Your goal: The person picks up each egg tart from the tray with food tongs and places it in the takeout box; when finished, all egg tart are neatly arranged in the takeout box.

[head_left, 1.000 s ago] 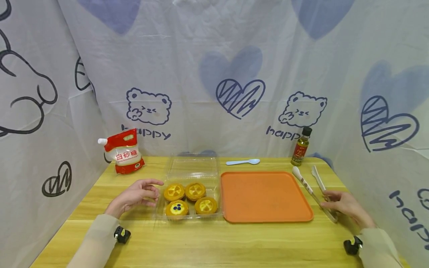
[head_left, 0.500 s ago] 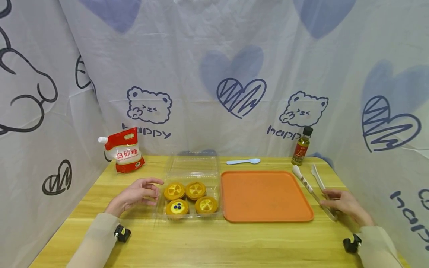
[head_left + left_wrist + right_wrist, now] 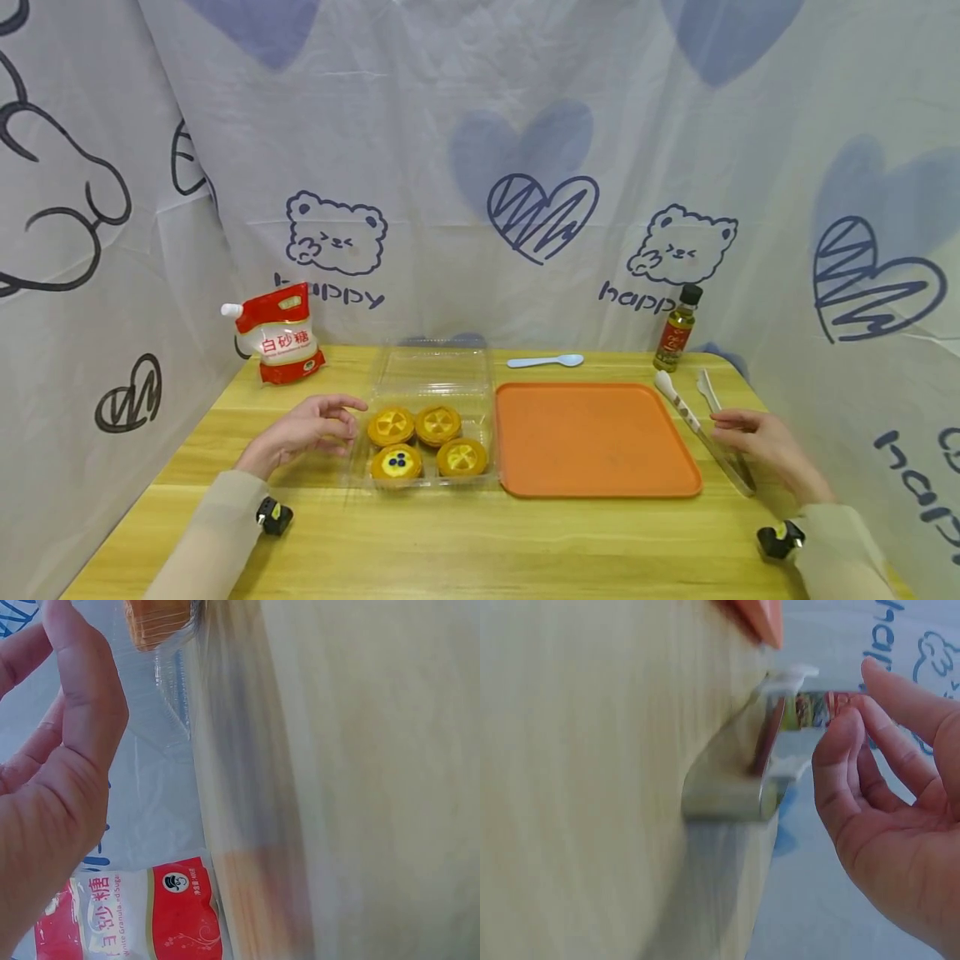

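Observation:
My right hand (image 3: 761, 446) hovers over the tongs (image 3: 722, 454), fingers loosely bent. In the right wrist view the fingertips appear apart from the tongs (image 3: 727, 799), which lie on the table with spread arms and white tips. My left hand (image 3: 303, 435) stays with relaxed fingers by the left side of a clear plastic clamshell box (image 3: 431, 367), holding nothing. Its lid is raised, and several egg tarts (image 3: 390, 427) sit inside; one tart (image 3: 396, 462) bears dark blue berries. Whether the left fingertips touch the box, I cannot tell.
An orange tray (image 3: 596, 442) lies between the box and the tongs. Behind it is a pale blue spoon (image 3: 545, 361). An oil bottle (image 3: 673, 333) stands at the back right, a red-and-white sugar bag (image 3: 285, 337) at the back left. Printed curtains enclose the table (image 3: 480, 550).
My right hand has moved slightly up and left away from the tongs, which lie where they were. The left hand has barely moved, and the view has shifted a little.

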A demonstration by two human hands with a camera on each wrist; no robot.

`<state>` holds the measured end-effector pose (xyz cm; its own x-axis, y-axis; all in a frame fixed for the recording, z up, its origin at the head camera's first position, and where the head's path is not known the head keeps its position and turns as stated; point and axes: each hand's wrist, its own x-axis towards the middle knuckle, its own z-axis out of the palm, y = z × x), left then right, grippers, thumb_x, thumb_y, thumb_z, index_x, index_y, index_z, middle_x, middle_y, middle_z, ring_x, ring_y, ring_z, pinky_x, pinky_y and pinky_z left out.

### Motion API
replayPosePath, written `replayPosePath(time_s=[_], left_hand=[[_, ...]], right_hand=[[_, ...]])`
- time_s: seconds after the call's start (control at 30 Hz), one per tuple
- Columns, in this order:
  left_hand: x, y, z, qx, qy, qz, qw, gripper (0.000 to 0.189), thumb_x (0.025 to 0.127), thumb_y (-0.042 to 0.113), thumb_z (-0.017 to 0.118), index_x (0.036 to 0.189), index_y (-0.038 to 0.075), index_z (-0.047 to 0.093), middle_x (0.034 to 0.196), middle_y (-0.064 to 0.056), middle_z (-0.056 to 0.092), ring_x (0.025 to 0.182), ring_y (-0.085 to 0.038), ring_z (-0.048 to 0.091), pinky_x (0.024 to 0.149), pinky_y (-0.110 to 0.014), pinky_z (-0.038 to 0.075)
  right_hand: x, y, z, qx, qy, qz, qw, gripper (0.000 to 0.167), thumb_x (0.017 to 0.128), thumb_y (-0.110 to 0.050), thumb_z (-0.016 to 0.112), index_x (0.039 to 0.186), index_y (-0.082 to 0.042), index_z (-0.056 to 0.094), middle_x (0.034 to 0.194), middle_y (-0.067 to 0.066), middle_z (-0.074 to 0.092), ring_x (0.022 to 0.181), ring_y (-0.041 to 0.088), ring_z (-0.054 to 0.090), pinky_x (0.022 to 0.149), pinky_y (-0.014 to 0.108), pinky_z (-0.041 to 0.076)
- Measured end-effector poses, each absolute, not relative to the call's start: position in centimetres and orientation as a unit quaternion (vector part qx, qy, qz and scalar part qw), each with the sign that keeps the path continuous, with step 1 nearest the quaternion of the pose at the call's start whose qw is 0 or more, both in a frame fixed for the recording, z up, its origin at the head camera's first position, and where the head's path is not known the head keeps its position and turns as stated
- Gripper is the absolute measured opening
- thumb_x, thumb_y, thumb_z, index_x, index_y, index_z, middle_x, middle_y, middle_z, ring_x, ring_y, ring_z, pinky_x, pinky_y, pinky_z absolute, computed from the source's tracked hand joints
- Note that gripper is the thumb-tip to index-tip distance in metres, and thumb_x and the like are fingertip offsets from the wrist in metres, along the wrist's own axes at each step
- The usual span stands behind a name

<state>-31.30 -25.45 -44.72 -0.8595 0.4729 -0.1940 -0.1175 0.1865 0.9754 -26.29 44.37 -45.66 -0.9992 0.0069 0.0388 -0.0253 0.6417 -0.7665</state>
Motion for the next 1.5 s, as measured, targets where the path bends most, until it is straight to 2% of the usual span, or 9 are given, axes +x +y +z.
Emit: replayPosePath(time_s=[0.13,0.3,0.53,0.77,1.13,1.33,1.5], left_hand=[[-31.4,-25.4,-44.7,0.124,0.735,0.625,0.233,0.058,0.090,0.003,0.064,0.140,-0.009,0.037,0.099,-0.007,0.060,0.083,-0.017,0.064,0.075,-0.035,0.062],[-31.4,-25.5,-44.7,0.124,0.737,0.621,0.234,0.059,0.091,0.003,0.064,0.141,-0.010,0.037,0.100,-0.009,0.060,0.084,-0.018,0.064,0.074,-0.035,0.062],[-31.4,-25.4,-44.5,0.131,0.737,0.619,0.238,0.057,0.091,0.001,0.062,0.140,-0.011,0.036,0.100,-0.011,0.060,0.081,-0.019,0.063,0.074,-0.033,0.061],[-31.6,-25.4,-44.5,0.130,0.736,0.620,0.240,0.057,0.090,-0.001,0.061,0.140,-0.011,0.036,0.097,-0.009,0.059,0.079,-0.018,0.062,0.073,-0.031,0.060],[-32.1,-25.6,-44.5,0.130,0.740,0.612,0.245,0.056,0.090,0.001,0.062,0.140,-0.010,0.037,0.097,-0.007,0.061,0.079,-0.018,0.062,0.074,-0.031,0.060],[-32.1,-25.9,-44.2,0.127,0.761,0.592,0.234,0.054,0.094,0.012,0.063,0.140,-0.004,0.041,0.111,-0.016,0.058,0.094,-0.025,0.063,0.083,-0.038,0.060],[-32.4,-25.9,-43.9,0.100,0.784,0.583,0.190,0.053,0.094,0.020,0.066,0.138,-0.001,0.045,0.119,-0.019,0.055,0.105,-0.030,0.060,0.089,-0.042,0.058]], right_hand=[[-27.0,42.8,-45.6,0.021,-0.893,0.450,-0.007,0.051,0.093,-0.022,0.068,0.129,0.010,0.056,0.113,0.016,0.069,0.086,0.006,0.065,0.073,0.028,0.059],[-27.9,40.3,-45.5,0.037,-0.883,0.467,-0.030,0.051,0.093,-0.020,0.068,0.131,0.011,0.054,0.122,0.026,0.064,0.090,0.007,0.065,0.077,0.029,0.060],[-29.0,35.8,-44.9,0.054,-0.880,0.469,-0.049,0.046,0.091,-0.017,0.070,0.127,0.009,0.058,0.118,0.024,0.067,0.092,0.016,0.066,0.075,0.030,0.059],[-30.9,32.3,-45.2,0.103,-0.859,0.497,-0.070,0.044,0.090,-0.013,0.070,0.126,0.010,0.058,0.120,0.029,0.063,0.098,0.026,0.067,0.081,0.036,0.061],[-31.7,26.5,-44.4,0.118,-0.861,0.487,-0.086,0.042,0.090,-0.018,0.071,0.125,0.004,0.062,0.121,0.022,0.066,0.101,0.022,0.067,0.088,0.040,0.058],[-32.6,23.6,-44.3,0.157,-0.847,0.496,-0.112,0.041,0.091,-0.015,0.069,0.126,0.006,0.061,0.122,0.025,0.064,0.103,0.026,0.066,0.087,0.039,0.059],[-33.2,21.6,-44.0,0.180,-0.851,0.482,-0.103,0.037,0.092,-0.012,0.067,0.124,0.005,0.062,0.121,0.024,0.065,0.102,0.024,0.067,0.085,0.034,0.058]])
